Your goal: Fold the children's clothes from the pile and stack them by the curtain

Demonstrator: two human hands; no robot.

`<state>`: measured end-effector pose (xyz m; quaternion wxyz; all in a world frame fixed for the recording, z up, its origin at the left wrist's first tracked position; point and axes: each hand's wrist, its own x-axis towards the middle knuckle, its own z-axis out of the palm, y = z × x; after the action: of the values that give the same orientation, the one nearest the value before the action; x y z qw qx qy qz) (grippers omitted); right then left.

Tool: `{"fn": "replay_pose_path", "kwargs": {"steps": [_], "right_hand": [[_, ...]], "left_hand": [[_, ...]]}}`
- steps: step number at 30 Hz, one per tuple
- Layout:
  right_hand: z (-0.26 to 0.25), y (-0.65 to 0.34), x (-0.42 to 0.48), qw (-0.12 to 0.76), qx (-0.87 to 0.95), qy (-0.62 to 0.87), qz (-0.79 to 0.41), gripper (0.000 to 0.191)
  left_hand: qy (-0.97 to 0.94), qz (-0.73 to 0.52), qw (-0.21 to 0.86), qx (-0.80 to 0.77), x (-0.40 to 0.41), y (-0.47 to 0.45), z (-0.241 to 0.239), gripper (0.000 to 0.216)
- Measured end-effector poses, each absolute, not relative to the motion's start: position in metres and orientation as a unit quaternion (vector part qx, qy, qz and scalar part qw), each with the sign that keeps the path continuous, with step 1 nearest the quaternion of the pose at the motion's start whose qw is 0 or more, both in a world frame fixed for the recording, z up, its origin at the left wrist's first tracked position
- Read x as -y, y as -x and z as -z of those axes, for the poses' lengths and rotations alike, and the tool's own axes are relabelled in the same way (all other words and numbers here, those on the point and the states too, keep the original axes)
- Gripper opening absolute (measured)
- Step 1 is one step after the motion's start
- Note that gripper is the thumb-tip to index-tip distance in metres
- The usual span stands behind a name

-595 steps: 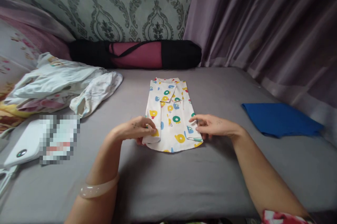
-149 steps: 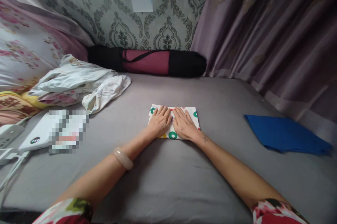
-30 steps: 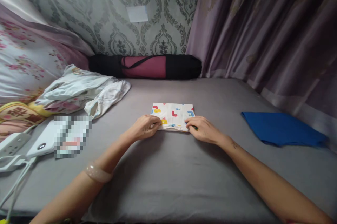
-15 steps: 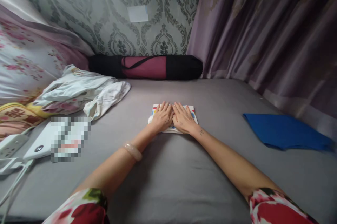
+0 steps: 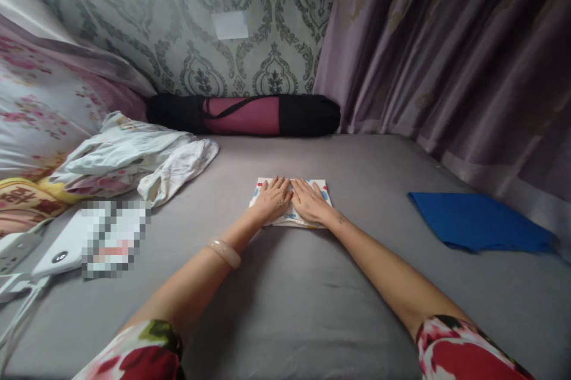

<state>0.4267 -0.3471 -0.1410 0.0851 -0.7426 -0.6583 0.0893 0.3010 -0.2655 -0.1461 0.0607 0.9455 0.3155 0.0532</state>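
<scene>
A small folded white cloth [image 5: 292, 220] with red, blue and yellow spots lies on the grey bed sheet [image 5: 285, 297]. Flat on its left half rests my left hand [image 5: 273, 198], palm down with the fingers stretched out; a pale bangle sits on that forearm. My right hand [image 5: 310, 198] presses flat on the right half, fingers pointing away from me. The two hands are side by side, thumbs close together. Both palms cover much of the cloth, so its middle is partly hidden.
A blue folded cloth [image 5: 477, 222] lies to the right. Crumpled pale clothes [image 5: 129, 151] are at the left, near a white device [image 5: 66, 243], a power strip [image 5: 15, 249] and cables. A black and maroon long bag [image 5: 243, 114] runs along the patterned wall, beside purple curtains [image 5: 392, 41].
My hands have shifted slightly apart on the spotted cloth, uncovering more of its middle and front edge. The whole view has moved a little.
</scene>
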Motion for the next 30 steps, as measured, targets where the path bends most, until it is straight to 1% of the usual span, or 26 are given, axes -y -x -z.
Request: {"fn": "replay_pose_path", "kwargs": {"steps": [3, 5, 10, 15, 20, 26, 30], "right_hand": [[0.140, -0.427, 0.346, 0.098, 0.650, 0.752, -0.052, 0.061], [0.144, -0.426, 0.345, 0.098, 0.647, 0.755, -0.042, 0.060], [0.154, -0.427, 0.344, 0.100, 0.644, 0.758, -0.045, 0.058], [0.151, -0.433, 0.345, 0.097, 0.649, 0.752, -0.072, 0.059], [0.153, -0.443, 0.351, 0.102, 0.604, 0.790, -0.036, 0.061], [0.158, -0.448, 0.351, 0.089, 0.588, 0.802, -0.052, 0.062], [0.153, -0.450, 0.352, 0.082, 0.588, 0.801, -0.075, 0.063]], "left_hand": [[-0.947, -0.086, 0.053, -0.305, 0.265, -0.305, 0.147, 0.050], [-0.950, -0.080, 0.058, -0.296, 0.265, -0.306, 0.149, 0.050], [-0.950, -0.061, 0.064, -0.298, 0.265, -0.309, 0.155, 0.050], [-0.947, -0.079, 0.073, -0.301, 0.264, -0.306, 0.154, 0.050], [-0.929, -0.117, 0.050, -0.348, 0.261, -0.293, 0.156, 0.049], [-0.919, -0.099, 0.074, -0.373, 0.258, -0.291, 0.161, 0.052], [-0.929, -0.080, 0.085, -0.351, 0.255, -0.285, 0.154, 0.050]]}}
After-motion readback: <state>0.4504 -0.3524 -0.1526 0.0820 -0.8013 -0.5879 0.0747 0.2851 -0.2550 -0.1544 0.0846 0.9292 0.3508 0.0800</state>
